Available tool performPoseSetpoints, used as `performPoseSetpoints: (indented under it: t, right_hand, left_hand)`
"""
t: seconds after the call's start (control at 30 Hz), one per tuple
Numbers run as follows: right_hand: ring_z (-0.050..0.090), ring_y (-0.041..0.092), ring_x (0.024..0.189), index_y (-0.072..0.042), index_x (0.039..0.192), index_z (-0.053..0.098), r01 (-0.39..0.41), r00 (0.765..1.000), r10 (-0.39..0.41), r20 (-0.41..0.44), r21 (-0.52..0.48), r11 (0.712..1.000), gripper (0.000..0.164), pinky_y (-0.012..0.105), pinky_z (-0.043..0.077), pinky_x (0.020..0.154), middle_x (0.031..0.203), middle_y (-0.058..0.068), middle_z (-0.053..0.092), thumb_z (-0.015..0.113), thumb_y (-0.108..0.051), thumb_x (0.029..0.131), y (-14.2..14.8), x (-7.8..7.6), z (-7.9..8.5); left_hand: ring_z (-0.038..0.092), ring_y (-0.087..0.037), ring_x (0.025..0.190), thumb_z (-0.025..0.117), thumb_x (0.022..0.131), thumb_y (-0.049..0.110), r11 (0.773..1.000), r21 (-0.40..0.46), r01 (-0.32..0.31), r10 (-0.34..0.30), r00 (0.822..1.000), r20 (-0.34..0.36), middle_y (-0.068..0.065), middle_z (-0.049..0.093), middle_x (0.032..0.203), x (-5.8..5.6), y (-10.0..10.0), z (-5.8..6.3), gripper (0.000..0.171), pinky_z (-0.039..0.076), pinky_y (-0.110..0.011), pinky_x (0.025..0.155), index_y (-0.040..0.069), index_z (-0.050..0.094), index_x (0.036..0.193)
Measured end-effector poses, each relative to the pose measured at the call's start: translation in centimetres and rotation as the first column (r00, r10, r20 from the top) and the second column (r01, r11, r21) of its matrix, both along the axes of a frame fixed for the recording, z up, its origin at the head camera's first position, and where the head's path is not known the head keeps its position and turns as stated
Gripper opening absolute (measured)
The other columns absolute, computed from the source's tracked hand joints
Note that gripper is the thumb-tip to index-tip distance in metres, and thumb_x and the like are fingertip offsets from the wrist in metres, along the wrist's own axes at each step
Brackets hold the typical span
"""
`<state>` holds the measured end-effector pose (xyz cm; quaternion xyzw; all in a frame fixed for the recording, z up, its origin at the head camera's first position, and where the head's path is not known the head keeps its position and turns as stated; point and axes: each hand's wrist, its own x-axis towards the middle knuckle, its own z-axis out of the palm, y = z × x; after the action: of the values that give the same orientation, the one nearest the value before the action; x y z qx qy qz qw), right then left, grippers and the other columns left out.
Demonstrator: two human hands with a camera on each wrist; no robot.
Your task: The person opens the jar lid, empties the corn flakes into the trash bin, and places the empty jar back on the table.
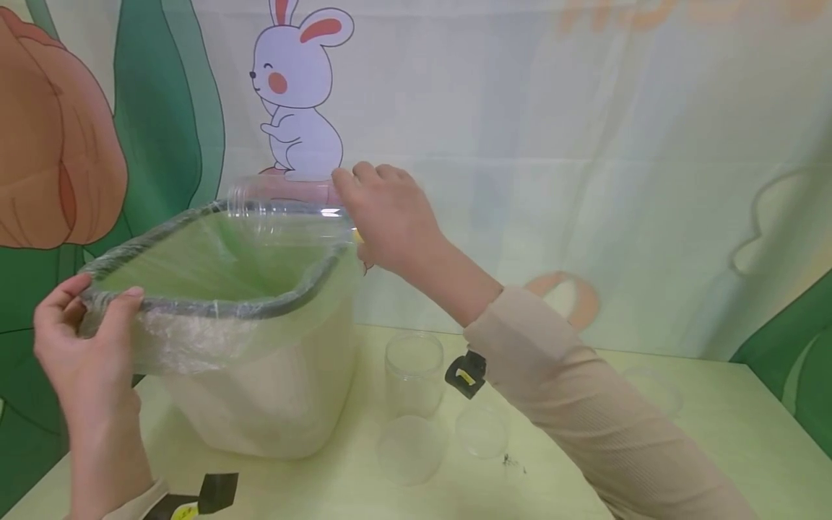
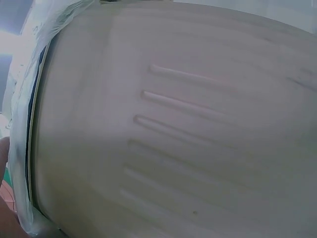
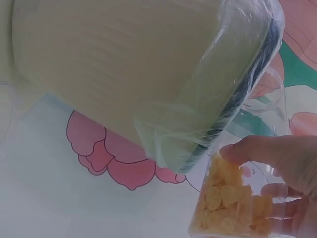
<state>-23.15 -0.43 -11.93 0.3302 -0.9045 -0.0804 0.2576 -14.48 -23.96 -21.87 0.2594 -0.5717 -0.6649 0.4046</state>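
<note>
Left hand (image 1: 94,347) pinches the bin (image 1: 260,309) by its rim; right hand (image 1: 393,217), grip curled round, holds a jar (image 1: 286,217) of flakes (image 3: 228,206) sideways.

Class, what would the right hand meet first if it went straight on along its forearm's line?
Holding the clear jar, the right hand would probably meet the backdrop near the printed rabbit, though depth is unclear.

pass: into bin (image 1: 260,390), near side | block: held jar (image 1: 292,225) over far side; upright container (image 1: 414,386), right
</note>
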Motion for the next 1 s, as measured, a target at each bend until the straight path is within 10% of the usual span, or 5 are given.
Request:
performPoseSetpoints:
  t: [0.43, 0.77, 1.0]
  right_hand:
    - [0.053, 0.024, 0.085, -0.008, 0.108, 0.051, -0.027, 0.981, 0.033, -0.191, 0.036, 0.999, 0.029, 0.033, 0.042, 0.087, 0.091, 0.006, 0.055, 0.059, -0.005, 0.080, -1.7, 0.0, -0.6]
    - [0.053, 0.023, 0.086, -0.009, 0.110, 0.052, -0.001, 0.956, 0.040, -0.289, 0.134, 0.991, 0.033, 0.033, 0.041, 0.091, 0.092, 0.004, 0.055, 0.048, 0.002, 0.079, -2.8, 0.7, -0.9]
    - [0.057, 0.023, 0.086, -0.008, 0.111, 0.057, -0.030, 0.897, 0.099, -0.432, 0.162, 0.986, 0.032, 0.033, 0.044, 0.089, 0.093, 0.004, 0.060, 0.047, 0.000, 0.082, -3.4, 0.8, -1.5]
  left_hand:
    - [0.032, -0.007, 0.115, 0.064, 0.082, 0.015, 1.000, 0.008, -0.005, 0.005, 1.000, 0.021, 0.006, 0.034, 0.125, 0.2, 0.0, -0.1, 0.046, 0.031, -0.028, 0.093, 0.027, 0.046, 0.123]
    - [0.030, -0.006, 0.116, 0.064, 0.082, 0.015, 1.000, 0.004, -0.013, 0.013, 1.000, 0.019, 0.006, 0.033, 0.126, 0.5, 0.2, -0.1, 0.046, 0.030, -0.029, 0.097, 0.027, 0.046, 0.123]
    - [0.026, -0.010, 0.122, 0.063, 0.083, 0.018, 1.000, -0.019, -0.003, 0.004, 0.999, 0.047, 0.006, 0.030, 0.130, 0.7, 0.4, -0.3, 0.047, 0.027, -0.032, 0.101, 0.029, 0.044, 0.125]
